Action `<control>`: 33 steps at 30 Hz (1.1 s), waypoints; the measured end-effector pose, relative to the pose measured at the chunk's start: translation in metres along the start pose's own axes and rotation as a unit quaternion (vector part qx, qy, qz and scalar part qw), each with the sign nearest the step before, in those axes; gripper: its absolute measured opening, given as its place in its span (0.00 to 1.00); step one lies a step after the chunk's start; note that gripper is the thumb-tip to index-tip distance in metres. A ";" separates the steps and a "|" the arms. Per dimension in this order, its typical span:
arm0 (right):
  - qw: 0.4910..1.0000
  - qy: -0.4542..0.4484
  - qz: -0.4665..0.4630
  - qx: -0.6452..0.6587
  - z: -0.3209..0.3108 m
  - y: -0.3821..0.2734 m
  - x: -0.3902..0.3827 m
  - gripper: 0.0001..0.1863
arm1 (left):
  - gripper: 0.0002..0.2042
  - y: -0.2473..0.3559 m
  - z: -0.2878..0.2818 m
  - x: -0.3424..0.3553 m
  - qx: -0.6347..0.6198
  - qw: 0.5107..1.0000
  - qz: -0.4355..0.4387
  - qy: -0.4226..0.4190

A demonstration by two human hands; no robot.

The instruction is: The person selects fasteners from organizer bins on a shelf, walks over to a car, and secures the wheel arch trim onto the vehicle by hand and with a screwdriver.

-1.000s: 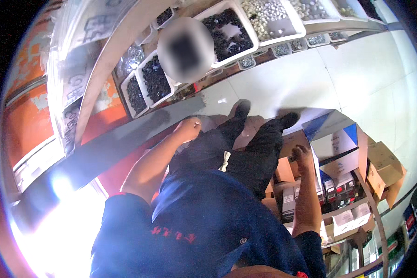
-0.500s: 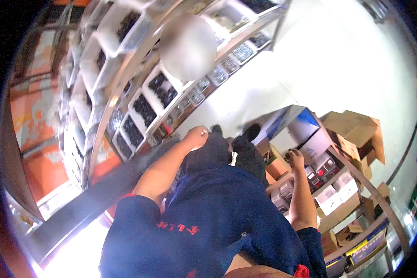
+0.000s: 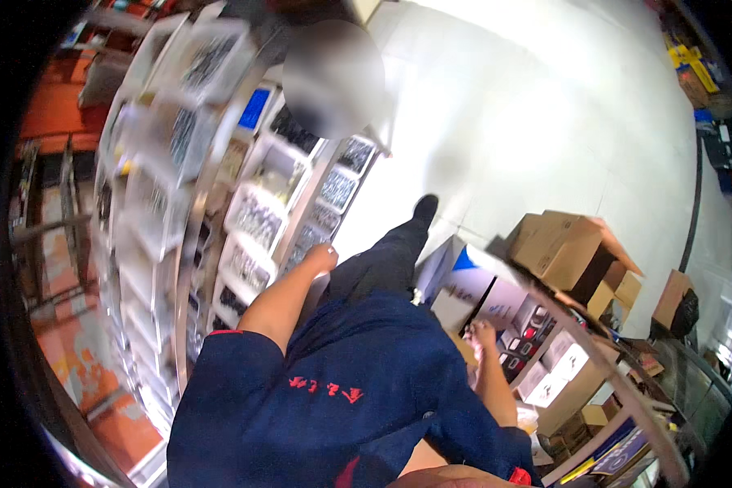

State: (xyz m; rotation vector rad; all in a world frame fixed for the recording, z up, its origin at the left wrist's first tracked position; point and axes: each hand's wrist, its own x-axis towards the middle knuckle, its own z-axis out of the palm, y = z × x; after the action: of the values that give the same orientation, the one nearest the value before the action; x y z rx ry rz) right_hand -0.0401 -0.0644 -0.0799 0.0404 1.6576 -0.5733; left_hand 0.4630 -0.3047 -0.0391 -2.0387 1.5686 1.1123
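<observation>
My left hand [image 3: 322, 259] hangs at my side with its fingers curled in and nothing in it, close to a rack of white bins [image 3: 256, 220] filled with small dark and silvery hardware. On the other side, my right hand [image 3: 484, 333] is lowered with loose fingers, empty, just above a low shelf of small boxed goods [image 3: 529, 342]. Between the hands are my dark blue shirt [image 3: 358, 390] and dark trousers. One black shoe [image 3: 424, 208] is stepped forward on the pale floor.
Brown cardboard boxes [image 3: 569, 248] are stacked on the right-hand shelf unit, and a blue and white box [image 3: 464, 281] stands near my leg. A pale floor aisle [image 3: 529, 122] runs ahead. Orange shelving [image 3: 57, 114] stands far left.
The view has swung, so the bin rack slid left and more floor shows ahead. My legs went from side by side to one foot forward. Both hands stayed at my sides.
</observation>
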 end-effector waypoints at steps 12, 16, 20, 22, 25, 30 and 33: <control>0.983 0.052 -0.070 0.159 0.056 -0.287 0.050 0.11 | 0.16 0.479 -0.250 0.225 0.060 0.927 0.364 0.065; 0.990 0.032 -0.130 0.048 0.070 -0.368 0.091 0.11 | 0.16 0.580 -0.279 0.241 0.030 0.922 0.387 -0.004; 0.991 0.007 -0.132 -0.036 0.057 -0.420 0.145 0.08 | 0.20 0.606 -0.313 0.249 0.123 0.870 0.468 -0.097; 0.998 0.026 0.034 -0.038 0.058 -0.464 0.152 0.05 | 0.19 0.581 -0.369 0.245 0.131 0.905 0.365 -0.173; 0.986 0.049 0.120 -0.103 0.051 -0.553 0.180 0.06 | 0.19 0.498 -0.398 0.331 0.074 0.927 0.353 -0.103; 0.977 0.006 -0.017 -0.211 0.138 -0.786 0.197 0.06 | 0.17 0.318 -0.466 0.391 -0.260 0.948 -0.050 0.177; 0.936 0.025 -0.104 -0.337 0.229 -0.902 0.271 0.05 | 0.20 0.239 -0.471 0.424 -0.280 0.938 -0.126 0.163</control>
State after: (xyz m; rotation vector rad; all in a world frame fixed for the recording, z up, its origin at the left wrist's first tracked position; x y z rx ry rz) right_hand -0.1915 -1.0212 -0.0382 -0.6316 1.8440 -0.1336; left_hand 0.4547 -0.9809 -0.0108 -2.8316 1.1444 1.2709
